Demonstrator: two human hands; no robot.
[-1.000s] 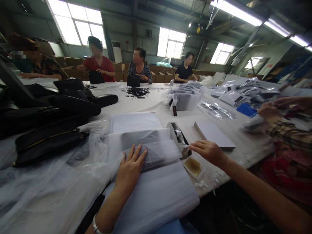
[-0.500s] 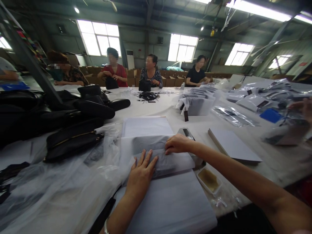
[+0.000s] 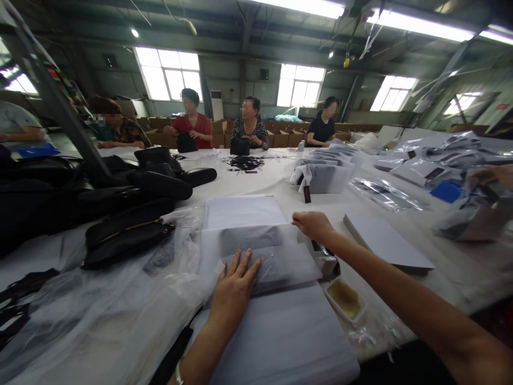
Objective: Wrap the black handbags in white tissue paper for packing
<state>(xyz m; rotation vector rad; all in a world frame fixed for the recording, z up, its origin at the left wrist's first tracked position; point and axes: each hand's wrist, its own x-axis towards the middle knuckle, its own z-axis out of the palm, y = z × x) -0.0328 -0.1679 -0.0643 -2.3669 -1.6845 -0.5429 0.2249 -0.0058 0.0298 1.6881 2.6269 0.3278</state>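
Observation:
In the head view, a dark bag [image 3: 276, 267] lies under thin, see-through white tissue paper [image 3: 210, 246] in front of me. My left hand [image 3: 235, 286] rests flat on the wrapped bag, fingers spread. At the paper's far right corner, my right hand [image 3: 315, 227] pinches the edge between thumb and fingers. Beneath the bag is a stack of white paper sheets [image 3: 288, 331], and further sheets [image 3: 242, 211] show beyond it. Partly hidden by my right forearm is a grey boxy object [image 3: 329, 264]. A small white tub with yellowish contents [image 3: 347, 299] stands beside the sheets.
Black bags [image 3: 128, 232] and crumpled clear plastic [image 3: 100, 315] lie on the left. Wrapped bags [image 3: 324, 174] stand ahead; a thick white stack [image 3: 387, 243] and plastic-packed items [image 3: 433, 160] are on the right. A co-worker's hand [image 3: 492, 176] is at far right; several people sit across the table.
My right hand has moved from the top of the wrapped bag up and right to the tissue paper's far corner. My left hand stays flat on the bag.

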